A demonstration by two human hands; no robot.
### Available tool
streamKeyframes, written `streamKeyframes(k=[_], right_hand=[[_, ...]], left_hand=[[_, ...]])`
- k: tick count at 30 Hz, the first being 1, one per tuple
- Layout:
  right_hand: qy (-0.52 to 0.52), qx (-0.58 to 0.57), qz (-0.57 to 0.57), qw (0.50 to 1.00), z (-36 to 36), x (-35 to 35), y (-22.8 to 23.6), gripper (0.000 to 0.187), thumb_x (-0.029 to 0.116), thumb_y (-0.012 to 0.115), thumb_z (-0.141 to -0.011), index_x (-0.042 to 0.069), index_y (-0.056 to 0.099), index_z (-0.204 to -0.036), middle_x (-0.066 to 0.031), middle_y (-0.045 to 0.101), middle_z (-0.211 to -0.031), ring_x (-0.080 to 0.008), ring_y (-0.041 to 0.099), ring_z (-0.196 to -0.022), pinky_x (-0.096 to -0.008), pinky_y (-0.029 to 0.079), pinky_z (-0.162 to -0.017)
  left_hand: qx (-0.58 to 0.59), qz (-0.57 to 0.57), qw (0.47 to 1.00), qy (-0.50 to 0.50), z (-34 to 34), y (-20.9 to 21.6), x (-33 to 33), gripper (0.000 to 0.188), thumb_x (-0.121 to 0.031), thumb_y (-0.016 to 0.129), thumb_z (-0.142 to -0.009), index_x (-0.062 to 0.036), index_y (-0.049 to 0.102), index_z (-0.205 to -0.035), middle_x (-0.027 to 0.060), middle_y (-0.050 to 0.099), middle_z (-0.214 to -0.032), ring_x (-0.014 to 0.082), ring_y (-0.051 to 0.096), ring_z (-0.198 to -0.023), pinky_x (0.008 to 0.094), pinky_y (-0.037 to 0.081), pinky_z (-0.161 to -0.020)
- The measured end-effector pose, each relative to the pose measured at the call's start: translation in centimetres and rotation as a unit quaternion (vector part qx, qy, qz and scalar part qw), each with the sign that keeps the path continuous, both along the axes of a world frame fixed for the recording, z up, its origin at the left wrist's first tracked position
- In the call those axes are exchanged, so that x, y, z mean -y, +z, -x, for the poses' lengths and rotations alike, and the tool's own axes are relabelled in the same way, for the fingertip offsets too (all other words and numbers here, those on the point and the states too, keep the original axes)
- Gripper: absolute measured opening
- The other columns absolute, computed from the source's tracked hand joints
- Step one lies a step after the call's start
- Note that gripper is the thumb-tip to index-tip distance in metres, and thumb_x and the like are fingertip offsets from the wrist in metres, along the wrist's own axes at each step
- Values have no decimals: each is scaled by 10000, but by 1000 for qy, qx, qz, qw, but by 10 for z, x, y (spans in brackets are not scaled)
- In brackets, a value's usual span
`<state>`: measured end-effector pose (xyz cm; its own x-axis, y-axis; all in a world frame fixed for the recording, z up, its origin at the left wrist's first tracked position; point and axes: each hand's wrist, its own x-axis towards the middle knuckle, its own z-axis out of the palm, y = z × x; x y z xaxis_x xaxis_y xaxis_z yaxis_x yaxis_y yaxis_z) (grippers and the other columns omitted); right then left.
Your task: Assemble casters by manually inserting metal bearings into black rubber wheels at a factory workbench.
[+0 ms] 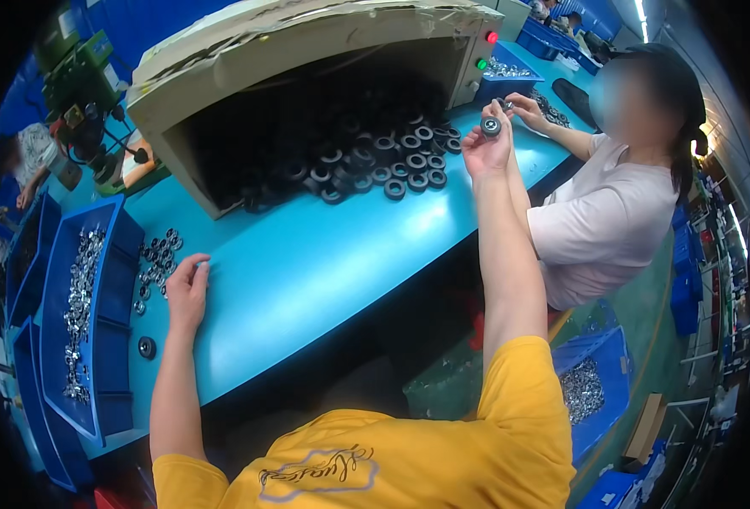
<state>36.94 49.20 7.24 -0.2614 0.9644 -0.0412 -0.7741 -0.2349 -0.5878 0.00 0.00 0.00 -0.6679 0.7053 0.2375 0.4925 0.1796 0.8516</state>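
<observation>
My right hand [485, 156] is stretched out to the far right, its fingers closed on a small black wheel with a shiny metal centre [490, 127]. Close beside it is a co-worker's hand [528, 111]. My left hand [186, 294] is low over the blue table, fingers curled together; whatever they hold, if anything, is too small to make out. Just left of it lies a loose group of shiny round metal parts [159, 256]. A single black wheel [147, 347] rests nearer to me. Several black rings [394, 188] are heaped at the mouth of the box-shaped machine.
The beige machine housing [307, 39] stands along the back of the table [324, 263]. A blue bin [114, 322] of metal parts is at the left. The co-worker [612, 212] sits close on my right. Another blue bin [621, 373] stands low at the right.
</observation>
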Motion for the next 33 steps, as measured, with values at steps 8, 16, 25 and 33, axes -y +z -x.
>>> streamKeyframes(k=[8,16,25,33], right_hand=[[-41,-14,17,999,-5,-30,11,197,390,711,-934,205,672,-991,97,570,-809,-92,498,-602,-258,390,-535],[-43,-44,7,998,-8,-56,5,263,406,726,-914,180,660,-1029,65,570,-802,-109,490,-586,-271,398,-535],[-46,-68,-2,997,-19,-62,-4,322,476,696,-914,173,660,-1016,28,540,-736,-125,491,-579,-276,441,-542],[-44,-85,-3,995,-23,-50,-6,398,521,525,-1023,231,703,-1230,36,573,-891,-104,526,-699,-263,482,-601]], left_hand=[[-17,19,1000,9,0,-10,-13,134,-108,659,-1005,-14,705,-1088,-59,524,-711,39,428,-652,231,331,-572],[-34,19,999,15,-1,-12,-15,120,-101,676,-995,-12,708,-1069,-71,495,-708,34,397,-643,231,310,-564],[-47,21,999,16,1,-15,-14,113,-93,675,-987,-16,704,-1065,-77,501,-717,27,415,-660,229,315,-578],[-33,5,999,19,-3,-13,-14,110,-72,680,-974,-9,706,-1059,-64,497,-698,36,409,-635,231,325,-561]])
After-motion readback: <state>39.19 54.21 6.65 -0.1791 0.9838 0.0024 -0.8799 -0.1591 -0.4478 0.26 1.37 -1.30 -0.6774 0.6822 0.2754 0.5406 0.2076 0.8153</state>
